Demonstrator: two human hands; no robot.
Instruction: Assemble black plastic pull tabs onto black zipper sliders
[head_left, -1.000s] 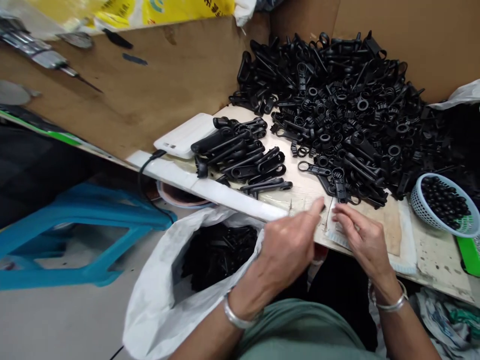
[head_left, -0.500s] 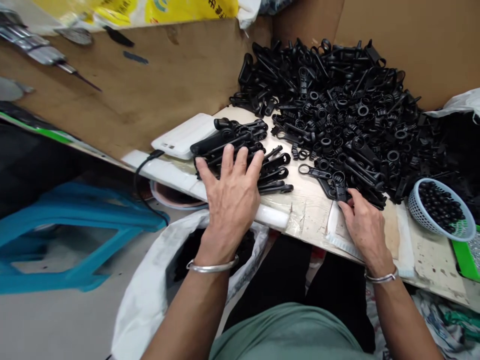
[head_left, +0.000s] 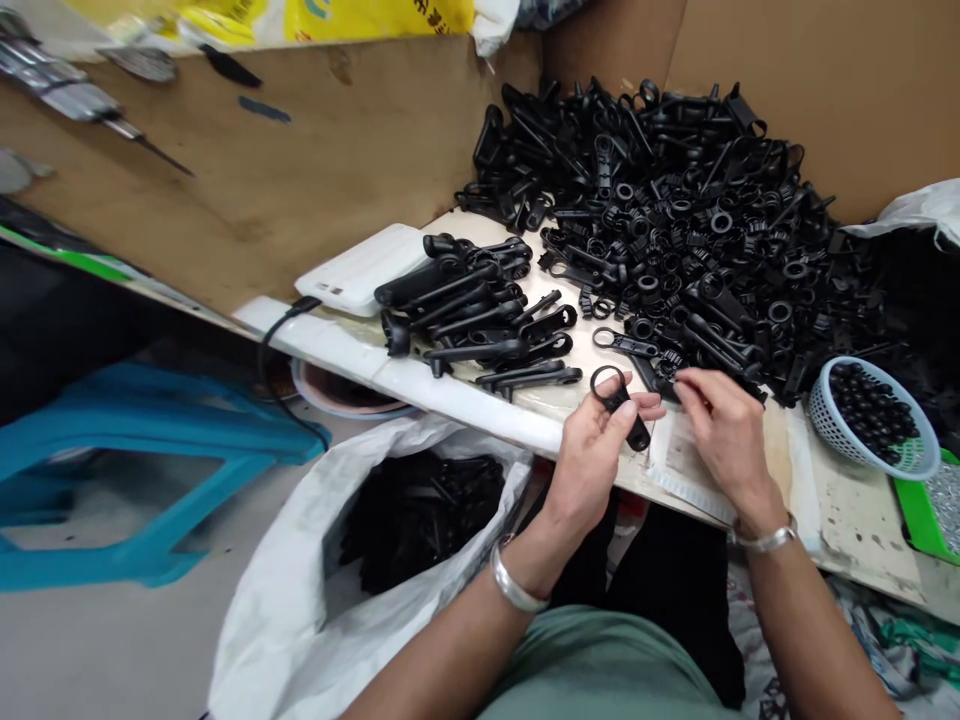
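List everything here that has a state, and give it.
Left hand, gripping a ringed part
Right hand, fingertips together; contents unclear
Heap, jumbled
Basket, partly filled with black balls
Sack, open, black parts inside
White box, cable plugged in
Screwdriver, unheld, tip slanting down

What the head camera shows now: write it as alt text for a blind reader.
A person's left hand holds a black ring-ended part at a worktable, the right hand beside it. Beyond lies a heap of black parts, with a smaller pile at left and a basket of black pieces at right.
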